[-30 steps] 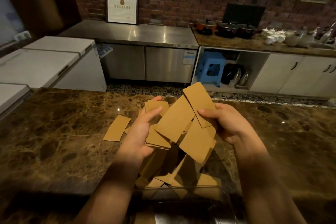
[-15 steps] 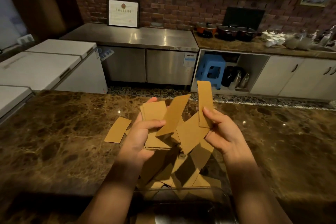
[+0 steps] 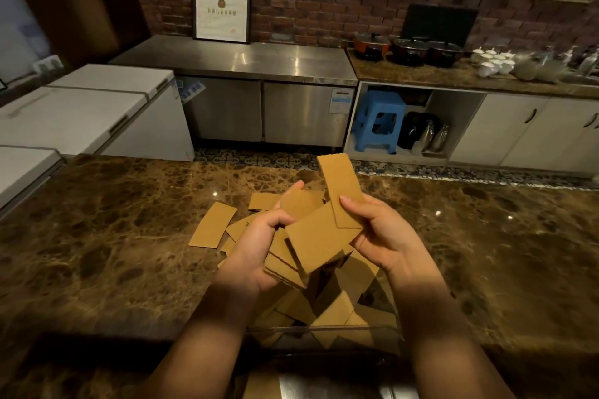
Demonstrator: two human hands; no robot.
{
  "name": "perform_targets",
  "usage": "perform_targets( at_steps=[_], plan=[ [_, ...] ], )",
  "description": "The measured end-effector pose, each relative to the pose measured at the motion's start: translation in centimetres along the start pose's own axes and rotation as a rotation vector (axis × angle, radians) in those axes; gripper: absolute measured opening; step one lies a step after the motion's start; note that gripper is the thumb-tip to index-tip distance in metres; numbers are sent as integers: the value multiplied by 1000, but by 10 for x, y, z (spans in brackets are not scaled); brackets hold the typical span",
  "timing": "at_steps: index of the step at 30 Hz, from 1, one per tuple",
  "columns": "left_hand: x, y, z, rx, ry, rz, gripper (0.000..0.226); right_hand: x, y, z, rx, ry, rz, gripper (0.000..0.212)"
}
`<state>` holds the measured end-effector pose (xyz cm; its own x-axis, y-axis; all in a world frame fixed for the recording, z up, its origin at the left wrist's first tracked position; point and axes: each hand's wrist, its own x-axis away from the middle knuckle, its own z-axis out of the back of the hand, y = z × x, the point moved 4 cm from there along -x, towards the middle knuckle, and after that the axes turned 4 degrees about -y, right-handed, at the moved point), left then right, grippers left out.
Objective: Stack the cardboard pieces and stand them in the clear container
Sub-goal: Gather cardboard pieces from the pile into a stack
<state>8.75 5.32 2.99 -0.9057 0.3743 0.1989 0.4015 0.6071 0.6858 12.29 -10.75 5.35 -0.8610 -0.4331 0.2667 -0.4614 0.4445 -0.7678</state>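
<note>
Above the brown marble counter [image 3: 97, 253], my left hand [image 3: 256, 246] grips a stack of tan cardboard pieces [image 3: 291, 256] from the left side. My right hand [image 3: 379, 233] pinches a long cardboard strip [image 3: 340, 188] that stands nearly upright, its lower end against the top piece of the stack. Several loose cardboard pieces [image 3: 337, 298] lie heaped on the counter under my hands, and one strip [image 3: 212, 229] lies apart to the left. The clear container [image 3: 324, 332] sits at the near edge below my wrists, its rim just visible.
The marble counter stretches wide to both sides. Beyond its far edge is a tiled floor, a steel cabinet [image 3: 262, 107], white chest freezers [image 3: 81, 113] at the left and a blue stool [image 3: 377, 120] under a shelf. Pots [image 3: 408, 48] and white cups stand on the back counter.
The fanned pieces between my hands have been drawn together into a tighter stack in my left hand. My right hand has turned its strip more upright and brought it against the stack.
</note>
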Motion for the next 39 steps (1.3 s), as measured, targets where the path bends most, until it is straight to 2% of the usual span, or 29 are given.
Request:
perform_targets(
  at_steps=[4,9,12,15,18,22,26,29,34,37,39],
  plan=[
    [4,3,-3,100,-100,-33,66,0,-13,8,-67,128,101,22],
    [2,6,-4,120,18,-90,28,3,-18,15,-121,239,190,18],
    [1,7,-4,100,45,-114,31,6,-15,14,-104,261,214,19],
    [0,8,-4,44,68,-198,31,7,-9,10,-55,237,213,23],
    [-2,10,-1,11,118,-261,42,7,-7,5,-20,185,199,25],
    [-1,19,4,-78,203,-331,31,12,-1,-5,104,69,98,26],
    [-3,20,5,-31,236,-378,29,17,13,-19,320,35,20,23],
    [-3,18,7,-19,255,-374,29,21,20,-25,451,34,8,20],
    [0,19,12,-126,228,-306,33,25,14,-27,467,20,67,20],
    [-1,18,9,-139,231,-272,22,25,7,-27,472,-19,127,22],
    [-2,18,7,-155,250,-239,38,26,0,-29,491,-37,225,26]
  ],
)
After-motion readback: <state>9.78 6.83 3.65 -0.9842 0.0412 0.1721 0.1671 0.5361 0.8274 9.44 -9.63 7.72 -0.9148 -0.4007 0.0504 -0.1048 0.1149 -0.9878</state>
